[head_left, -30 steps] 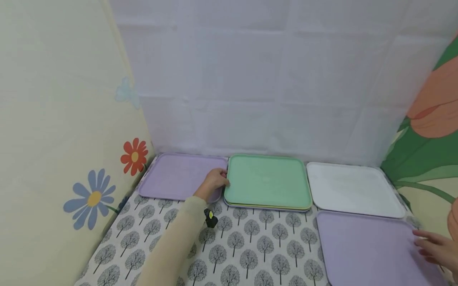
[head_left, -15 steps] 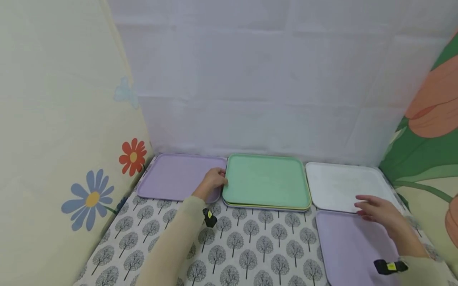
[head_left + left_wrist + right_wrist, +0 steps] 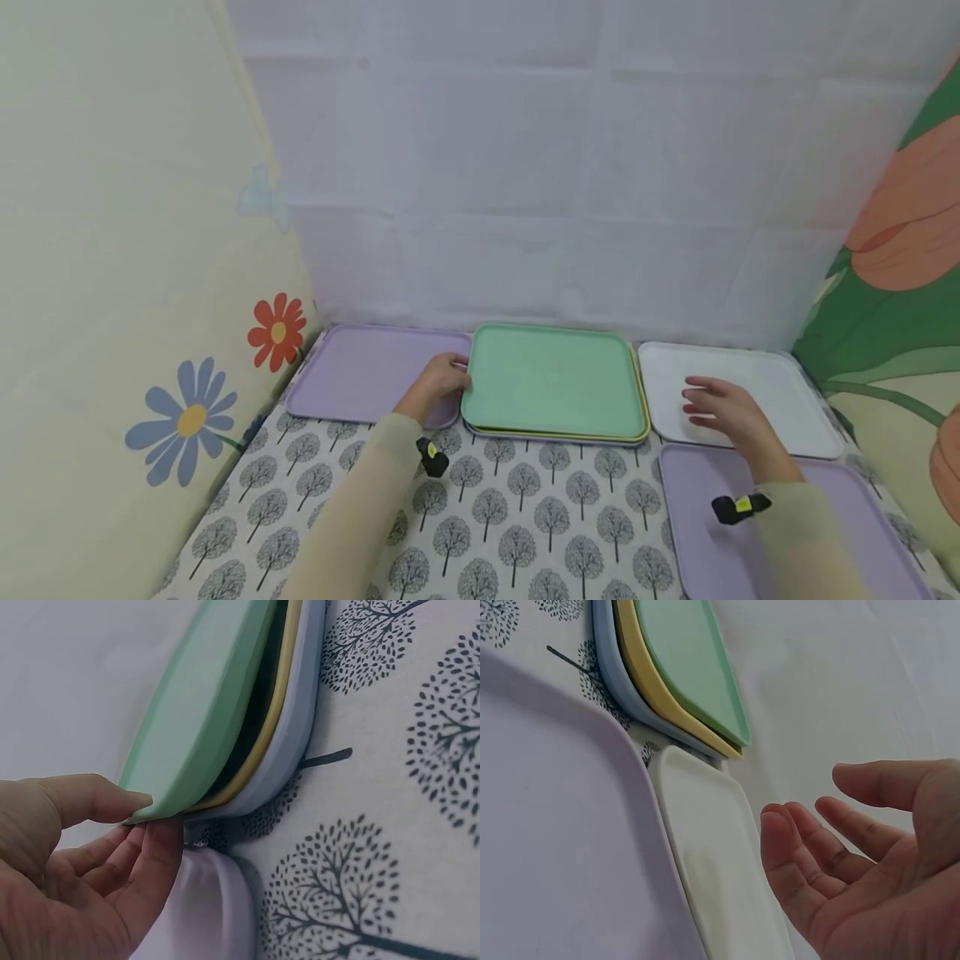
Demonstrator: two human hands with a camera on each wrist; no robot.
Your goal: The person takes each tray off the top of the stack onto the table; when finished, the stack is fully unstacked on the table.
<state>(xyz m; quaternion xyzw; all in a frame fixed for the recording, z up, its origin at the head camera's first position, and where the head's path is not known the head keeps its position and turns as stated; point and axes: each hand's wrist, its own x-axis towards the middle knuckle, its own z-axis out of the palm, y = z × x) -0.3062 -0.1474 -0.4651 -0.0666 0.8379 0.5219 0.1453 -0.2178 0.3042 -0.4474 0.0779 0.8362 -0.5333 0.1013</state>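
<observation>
Green tray [image 3: 551,379]: on top of the middle pile, close to the white sheet [image 3: 487,167] at the back. A dark gap shows under its front edge, near the left hand [image 3: 437,383].
Trays under it: the yellow tray [image 3: 278,705] comes next, then the blue tray [image 3: 617,675] on the tree cloth [image 3: 450,575].
Left hand: pinches the green tray's left edge, thumb on top and fingers below.
Right hand [image 3: 723,408]: holds nothing; its fingers are softly bent, with a wide space before the thumb. From above, it is over the white tray [image 3: 787,400].
Good grip: I think fingertips under just the green rim work best, so the yellow one is left alone.
Two ends: the tray is wide, so one hand at each end should help it sit level.
Watch out: pulling from only one side could drag the pile crooked or bump the left purple tray [image 3: 367,371].
</observation>
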